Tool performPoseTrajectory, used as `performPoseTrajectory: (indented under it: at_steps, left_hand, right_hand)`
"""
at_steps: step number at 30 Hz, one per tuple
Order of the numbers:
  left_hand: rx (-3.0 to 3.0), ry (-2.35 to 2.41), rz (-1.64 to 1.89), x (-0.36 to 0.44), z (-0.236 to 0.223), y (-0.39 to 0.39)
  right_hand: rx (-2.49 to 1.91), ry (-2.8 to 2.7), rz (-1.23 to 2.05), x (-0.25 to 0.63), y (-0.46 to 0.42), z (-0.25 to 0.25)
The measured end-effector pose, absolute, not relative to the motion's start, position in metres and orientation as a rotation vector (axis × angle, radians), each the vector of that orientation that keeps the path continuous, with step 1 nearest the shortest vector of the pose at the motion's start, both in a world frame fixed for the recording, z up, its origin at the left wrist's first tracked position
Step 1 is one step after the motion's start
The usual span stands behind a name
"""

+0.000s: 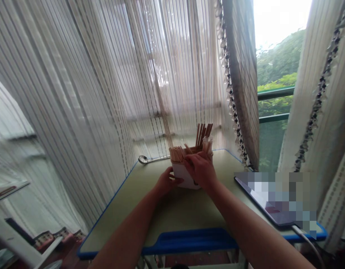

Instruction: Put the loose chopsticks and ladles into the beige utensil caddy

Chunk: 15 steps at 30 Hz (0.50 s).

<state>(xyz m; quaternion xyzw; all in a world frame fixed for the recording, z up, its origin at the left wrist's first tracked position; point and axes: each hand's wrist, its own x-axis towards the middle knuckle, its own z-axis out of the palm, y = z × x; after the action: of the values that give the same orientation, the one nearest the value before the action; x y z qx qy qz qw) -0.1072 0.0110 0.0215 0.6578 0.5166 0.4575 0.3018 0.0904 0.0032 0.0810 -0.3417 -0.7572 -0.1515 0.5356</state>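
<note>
A white utensil holder (182, 173) with a wooden-looking rim stands on the desk in front of me. My left hand (169, 181) is closed around its lower left side. My right hand (199, 166) is at the front rim, its fingers pinched together; whatever lies between them is hidden. One light stick (187, 148) pokes up just behind these fingers. Packed into the holder's left part are many thin pale wooden sticks (176, 154). Dark brown chopsticks (203, 134) rise from the back right, beside sticks in clear plastic wrap (208, 145).
A metal slotted ladle (144, 160) lies at the desk's back left, its handle reaching behind the holder. On the right is a tablet (262, 201) with a white cable (307, 239). The pale desk (124, 201) has a blue edge. Striped curtains (105, 93) hang close behind it.
</note>
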Motion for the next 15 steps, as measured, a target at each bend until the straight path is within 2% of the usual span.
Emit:
performPoseTrajectory:
  at_steps: [7, 15]
  left_hand:
    - [1.785, 1.424, 1.179, -0.104, 0.024, 0.007]
    - [1.792, 1.426, 1.173, -0.105, 0.022, 0.011]
  right_hand:
    - [-0.740, -1.530, -0.167, 0.097, 0.003, 0.088]
    - [-0.666, -1.215, -0.197, 0.114, 0.003, 0.096]
